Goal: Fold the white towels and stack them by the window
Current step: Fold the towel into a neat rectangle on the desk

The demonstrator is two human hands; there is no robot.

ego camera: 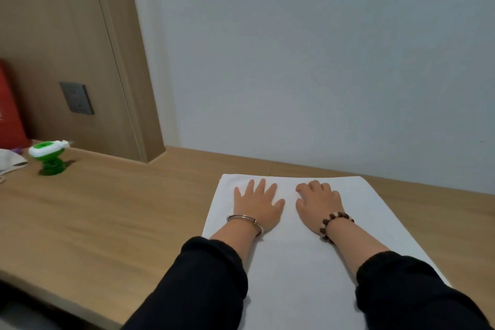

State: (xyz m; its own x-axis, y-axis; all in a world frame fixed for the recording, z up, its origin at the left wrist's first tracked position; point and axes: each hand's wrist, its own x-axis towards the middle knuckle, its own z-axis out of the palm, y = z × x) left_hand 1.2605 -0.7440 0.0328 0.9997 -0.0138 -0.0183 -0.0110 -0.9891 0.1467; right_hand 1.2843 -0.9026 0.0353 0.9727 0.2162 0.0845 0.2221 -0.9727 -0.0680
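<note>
A white towel (302, 257) lies flat on the wooden table (112, 209), its far edge close to the wall. My left hand (257, 203) rests palm down on the towel's far left part, fingers spread and straight. My right hand (318, 203) lies flat on the towel just to the right of it, fingers pointing toward the far edge. Neither hand holds anything. No window is in view.
A green and white gadget (49, 157) stands at the table's far left, beside a red object (10, 110) and some white paper (9, 161). A grey wall socket (77, 98) sits on the wooden panel. A pale wall (321, 61) runs behind the table.
</note>
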